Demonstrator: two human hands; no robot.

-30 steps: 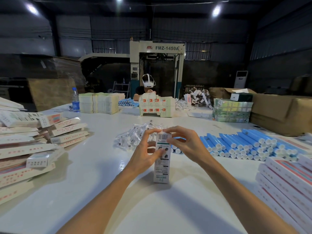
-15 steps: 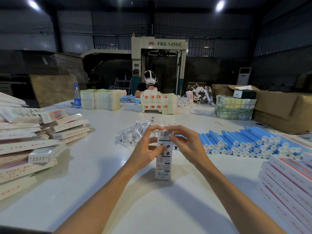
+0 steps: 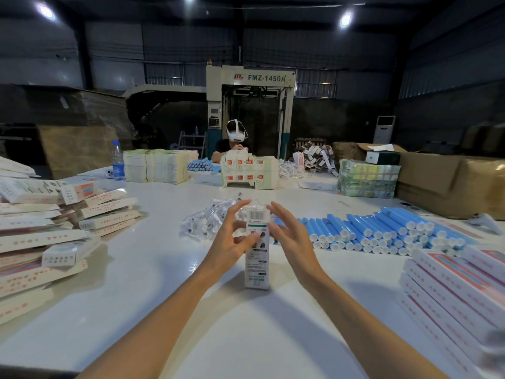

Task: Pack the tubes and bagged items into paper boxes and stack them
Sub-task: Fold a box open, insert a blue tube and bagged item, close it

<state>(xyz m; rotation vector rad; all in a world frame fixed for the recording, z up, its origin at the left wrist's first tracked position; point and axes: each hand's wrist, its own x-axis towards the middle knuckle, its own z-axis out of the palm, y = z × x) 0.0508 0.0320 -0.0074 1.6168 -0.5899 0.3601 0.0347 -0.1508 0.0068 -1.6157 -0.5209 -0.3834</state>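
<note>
Head view. Paper box (image 3: 257, 250) standing up in the middle of the worktop (image 3: 164, 310), bottom end down on the white top. Long side running from 6 to 12 o'clock, printed face turned this way.

Left hand (image 3: 232, 242) at 9 o'clock of the box, right up against it. Thumb pressed on the front face, other fingers (image 3: 236, 210) curled round the left side and up toward the top edge. A real hold, not just a touch.

Right hand (image 3: 295, 239) at 3 o'clock of the box, very near. Fingers there straight and spread wide, with nothing held. Touching the right edge or just off it: cannot tell.

Both hands about as near to the box, but only the left with a hold on it. Top flap seemingly folded down; tucked in all the way or not, hard to say. Likely next: pressing the top shut from 12 o'clock, then laying the box on a pile. Tall and thin, so easy to tip; best to keep the left hold firm.

Blue tubes (image 3: 382, 231) lying in rows at 2 o'clock of the box, near the right hand. Bagged items (image 3: 205, 222) in a heap at 11 o'clock, just behind the left hand. Flat boxes (image 3: 451, 291) piled at 4 o'clock. More boxes (image 3: 41, 242) piled at 9 o'clock, well apart.
</note>
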